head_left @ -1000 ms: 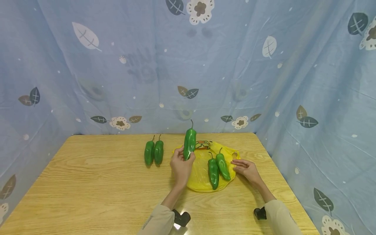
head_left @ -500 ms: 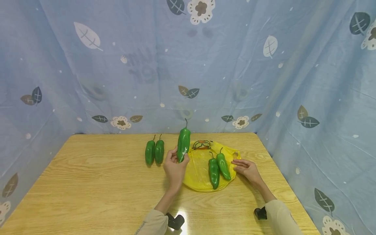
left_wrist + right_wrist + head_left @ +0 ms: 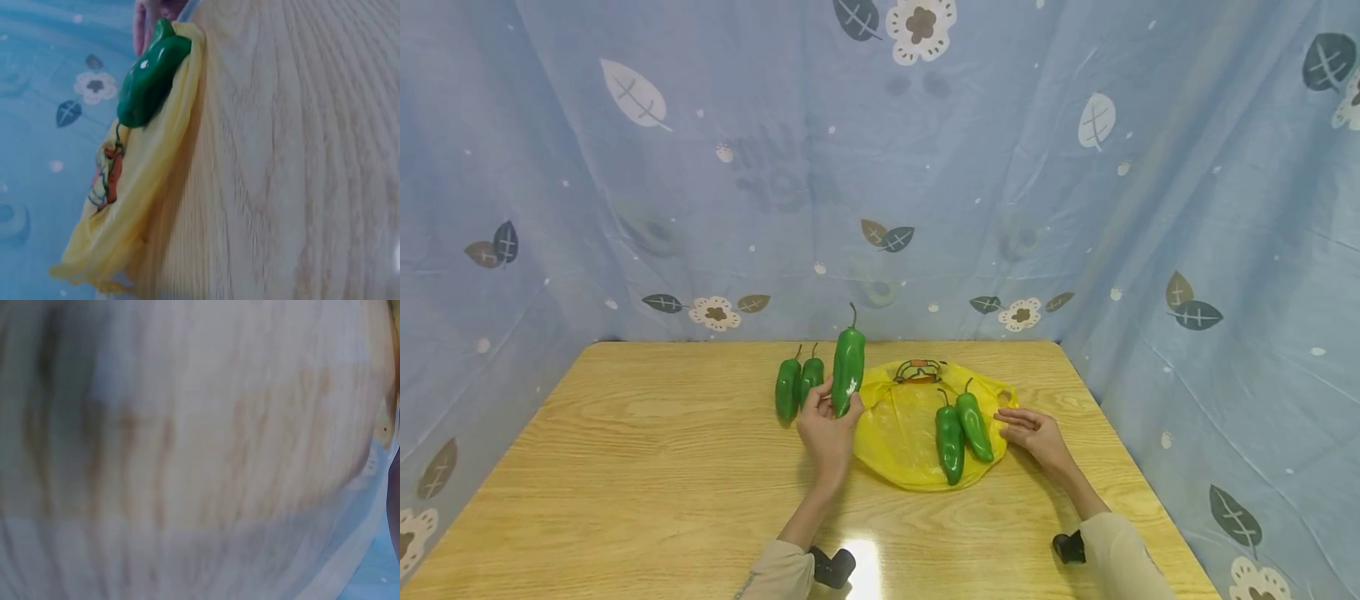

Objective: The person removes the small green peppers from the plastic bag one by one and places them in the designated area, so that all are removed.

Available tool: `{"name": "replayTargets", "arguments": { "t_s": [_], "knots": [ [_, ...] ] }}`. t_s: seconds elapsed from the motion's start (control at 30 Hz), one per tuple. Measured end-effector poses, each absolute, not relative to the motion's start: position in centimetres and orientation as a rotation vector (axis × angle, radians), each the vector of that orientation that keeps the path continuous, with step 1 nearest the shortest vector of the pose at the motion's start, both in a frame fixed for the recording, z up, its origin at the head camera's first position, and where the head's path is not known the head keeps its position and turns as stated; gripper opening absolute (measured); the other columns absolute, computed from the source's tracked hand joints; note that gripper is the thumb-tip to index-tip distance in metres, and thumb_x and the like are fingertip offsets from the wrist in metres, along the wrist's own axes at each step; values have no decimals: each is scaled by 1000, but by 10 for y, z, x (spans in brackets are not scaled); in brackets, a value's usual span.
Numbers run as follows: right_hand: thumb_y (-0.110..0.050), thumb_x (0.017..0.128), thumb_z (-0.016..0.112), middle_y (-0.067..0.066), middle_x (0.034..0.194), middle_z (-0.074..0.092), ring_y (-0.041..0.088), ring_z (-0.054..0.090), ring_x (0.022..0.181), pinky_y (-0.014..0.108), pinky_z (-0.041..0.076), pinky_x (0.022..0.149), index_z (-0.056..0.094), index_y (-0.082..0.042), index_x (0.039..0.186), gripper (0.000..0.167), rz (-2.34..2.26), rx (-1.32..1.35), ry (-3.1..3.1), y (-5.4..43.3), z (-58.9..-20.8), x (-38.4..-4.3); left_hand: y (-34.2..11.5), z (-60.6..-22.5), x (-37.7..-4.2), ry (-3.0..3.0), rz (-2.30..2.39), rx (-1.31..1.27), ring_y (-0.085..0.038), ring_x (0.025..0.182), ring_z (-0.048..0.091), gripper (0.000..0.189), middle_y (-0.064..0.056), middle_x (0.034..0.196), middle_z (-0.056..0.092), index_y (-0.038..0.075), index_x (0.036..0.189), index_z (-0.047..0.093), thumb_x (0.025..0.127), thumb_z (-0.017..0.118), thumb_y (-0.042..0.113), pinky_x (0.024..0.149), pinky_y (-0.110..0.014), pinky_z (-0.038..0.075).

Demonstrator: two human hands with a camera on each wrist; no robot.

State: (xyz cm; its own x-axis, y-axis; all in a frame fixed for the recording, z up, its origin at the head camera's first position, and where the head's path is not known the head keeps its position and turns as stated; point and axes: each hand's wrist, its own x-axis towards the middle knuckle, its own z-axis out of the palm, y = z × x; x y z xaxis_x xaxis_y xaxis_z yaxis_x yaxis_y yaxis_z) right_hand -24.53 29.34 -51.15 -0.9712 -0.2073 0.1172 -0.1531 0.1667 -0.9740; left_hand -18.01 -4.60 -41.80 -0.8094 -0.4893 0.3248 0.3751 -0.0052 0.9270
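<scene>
Pinching a green pepper [image 3: 848, 371] by its lower end, stem upward, the left hand [image 3: 827, 432] curls its fingers and thumb round it, above the table [image 3: 662, 475]. Just left of that hand stand two more peppers side by side, a left pepper [image 3: 787, 388] and a right pepper [image 3: 812, 379]; the hand covers the bottom of the right one in the head view. Between the hands lies a yellow bag [image 3: 891, 442], spread flat, with two slimmer peppers [image 3: 951, 442] on it nearer the right hand [image 3: 1036, 437], whose fingers, loosely straight, touch the bag's edge. Beyond both hands hangs a blue patterned curtain [image 3: 737, 167]. The right wrist view is mostly blurred.
</scene>
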Motion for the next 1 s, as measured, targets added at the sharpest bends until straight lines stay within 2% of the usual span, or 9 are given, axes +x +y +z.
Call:
{"name": "replayTargets", "arguments": {
  "t_s": [0.27, 0.47, 0.6, 0.8, 0.9, 1.0],
  "knots": [
    [1, 90, 64, 36, 122, 54, 4, 64, 101, 19, 56, 81, 48, 18, 127, 44, -1939, -371, 2379, 294, -512, -244, -58, -418, -184, -1665, -1843, 129, -38, 95, 65, 39, -28, 119, 59, -16, 115, 56, 79, 69, -9, 75, -16, 55],
    [0, 90, 64, 37, 122, 54, 3, 64, 99, 19, 56, 80, 49, 18, 127, 44, -1925, -379, 2390, 294, -511, -245, -68, -418, -185, -1639, -1885, 169, -37, 98, 64, 44, -30, 115, 59, -15, 121, 53, 80, 67, -10, 76, -16, 55],
    [2, 89, 64, 37, 121, 54, 3, 64, 99, 19, 56, 80, 49, 19, 126, 43, -1934, -389, 2387, 294, -512, -245, -78, -434, -196, -1624, -1879, 243, -34, 97, 64, 45, -29, 113, 61, -12, 122, 54, 80, 68, -9, 72, -15, 55],
    [4, 89, 64, 28, 117, 62, 4, 65, 98, 20, 57, 80, 49, 19, 125, 42, -1941, -394, 2387, 295, -513, -247, -93, -447, -205, -1614, -1867, 346, -34, 98, 65, 45, -28, 112, 62, -8, 124, 55, 81, 69, -4, 72, -16, 57],
    [4, 89, 63, 25, 117, 63, 5, 65, 98, 21, 57, 80, 49, 20, 125, 41, -1939, -398, 2389, 295, -512, -248, -100, -449, -206, -1611, -1861, 367, -29, 95, 66, 43, -26, 109, 64, -7, 122, 56, 82, 69, -4, 71, -19, 58],
    [4, 89, 63, 26, 118, 63, 5, 65, 98, 21, 57, 80, 50, 19, 125, 41, -1942, -382, 2388, 295, -512, -248, -107, -450, -208, -1623, -1846, 384, -19, 87, 67, 41, -23, 104, 66, -6, 121, 57, 82, 69, -3, 70, -19, 58]
  ]
}}
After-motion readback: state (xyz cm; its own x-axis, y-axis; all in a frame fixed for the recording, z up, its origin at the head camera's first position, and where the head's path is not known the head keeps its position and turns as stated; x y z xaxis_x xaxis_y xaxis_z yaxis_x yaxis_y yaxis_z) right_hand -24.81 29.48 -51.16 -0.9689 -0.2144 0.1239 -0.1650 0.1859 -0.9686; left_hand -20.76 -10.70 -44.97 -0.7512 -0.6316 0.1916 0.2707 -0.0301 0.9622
